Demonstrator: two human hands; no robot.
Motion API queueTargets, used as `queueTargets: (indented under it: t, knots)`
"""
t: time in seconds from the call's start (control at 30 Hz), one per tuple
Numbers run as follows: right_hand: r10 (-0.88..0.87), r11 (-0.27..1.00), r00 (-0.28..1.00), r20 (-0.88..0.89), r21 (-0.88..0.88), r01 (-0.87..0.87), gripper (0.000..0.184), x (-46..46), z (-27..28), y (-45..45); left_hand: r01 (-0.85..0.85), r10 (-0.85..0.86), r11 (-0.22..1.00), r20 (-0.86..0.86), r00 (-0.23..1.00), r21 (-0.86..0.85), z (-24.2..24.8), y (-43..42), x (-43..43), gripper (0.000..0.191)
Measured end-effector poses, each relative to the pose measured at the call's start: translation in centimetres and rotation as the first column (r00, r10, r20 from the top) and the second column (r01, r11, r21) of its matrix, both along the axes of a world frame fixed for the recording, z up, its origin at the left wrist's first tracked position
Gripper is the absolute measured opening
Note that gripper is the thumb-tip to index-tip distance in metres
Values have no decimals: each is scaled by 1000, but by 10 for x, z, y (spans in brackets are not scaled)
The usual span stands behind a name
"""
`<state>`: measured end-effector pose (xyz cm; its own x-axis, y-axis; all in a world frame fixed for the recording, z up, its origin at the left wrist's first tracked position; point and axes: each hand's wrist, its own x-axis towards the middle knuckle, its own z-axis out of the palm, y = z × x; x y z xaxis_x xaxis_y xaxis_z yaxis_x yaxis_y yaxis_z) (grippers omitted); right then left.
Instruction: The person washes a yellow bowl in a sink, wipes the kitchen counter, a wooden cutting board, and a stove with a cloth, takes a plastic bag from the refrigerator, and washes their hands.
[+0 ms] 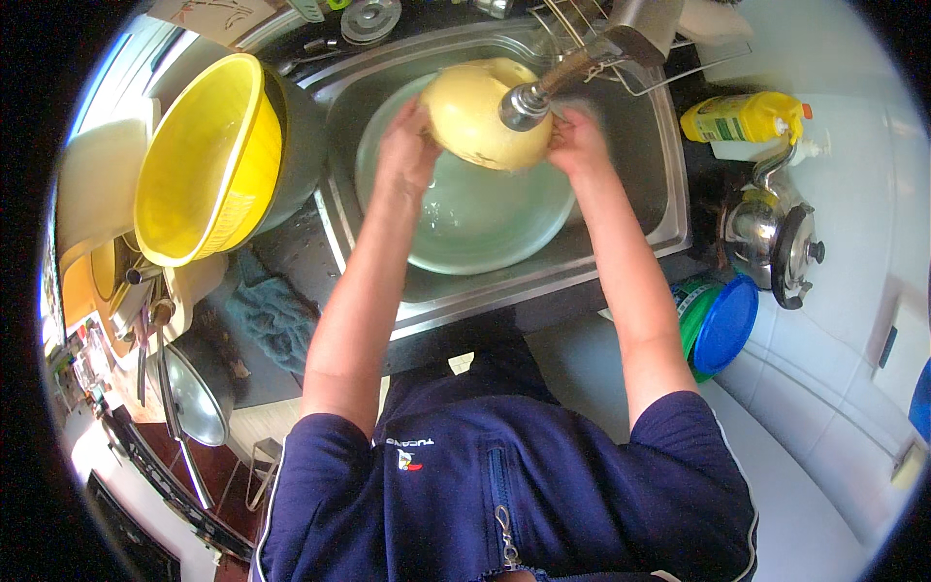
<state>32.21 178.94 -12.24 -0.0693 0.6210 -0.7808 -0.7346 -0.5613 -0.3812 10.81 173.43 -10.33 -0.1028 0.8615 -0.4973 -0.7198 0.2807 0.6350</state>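
Between my two hands is a smooth, rounded, pale yellow object point(465, 109); I cannot tell whether it is an upturned bowl or a large fruit. My left hand point(409, 145) grips its left side, and my right hand point(578, 138), a little blurred, grips its right side. The metal tap nozzle point(525, 109) hangs in front of part of it from above. Below the object, a large pale green basin point(494, 225) sits inside the stainless steel sink point(633, 196). Most of my fingers are hidden behind the object.
Left of the sink stands a yellow plastic colander point(196, 167) against a dark bowl, with a teal cloth point(273, 313) nearer me. On the right are a yellow detergent bottle point(734, 120), a steel kettle point(764, 233) and a blue-lidded green tub point(724, 320). A wire rack point(654, 84) is behind the tap.
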Motion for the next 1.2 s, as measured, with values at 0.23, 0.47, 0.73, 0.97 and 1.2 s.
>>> queueTargets:
  t: [0.23,0.47,0.73,0.97,1.2]
  knots:
    - [68,992,990,127,98,-80,34,28,-26,-41,336,-348,937,-254,902,-90,4,-54,29,45]
    - [220,901,960,174,341,-269,28,1,-11,-64,273,-310,905,-67,948,-325,-43,-97,-5,59]
    - [289,823,938,194,450,-347,26,-54,43,-32,79,-60,960,79,995,-267,-30,-61,-26,59]
    - [258,806,919,300,458,-376,31,-60,41,-17,-228,245,964,126,961,-141,-24,-34,-25,41]
    - [318,937,939,129,111,-332,28,-48,-9,-40,-160,155,985,72,985,70,-32,-37,-48,49]
